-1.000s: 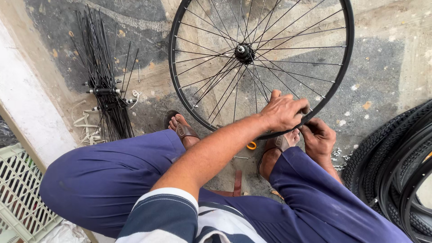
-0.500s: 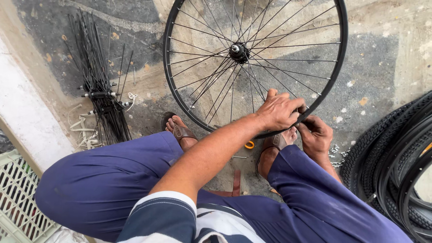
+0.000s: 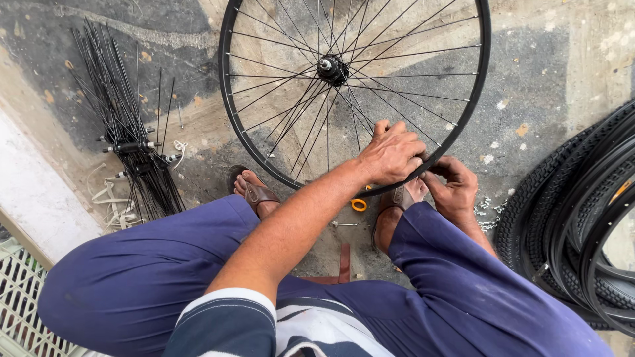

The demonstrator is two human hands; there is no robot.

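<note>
Where the concrete floor [image 3: 542, 79] meets the pale kerb at far left, we note a bundle of loose black spokes [image 3: 129, 142]. Further right, a black spoked bicycle wheel rim [image 3: 264, 162] stands upright on the floor between our sandalled feet. Our left hand [image 3: 391, 153] lies over the rim's lower edge, fingers curled on it. Our right hand [image 3: 453, 188] pinches at the same spot; we cannot tell what it holds. Black rubber tyres [image 3: 569, 218] are stacked at far right.
</note>
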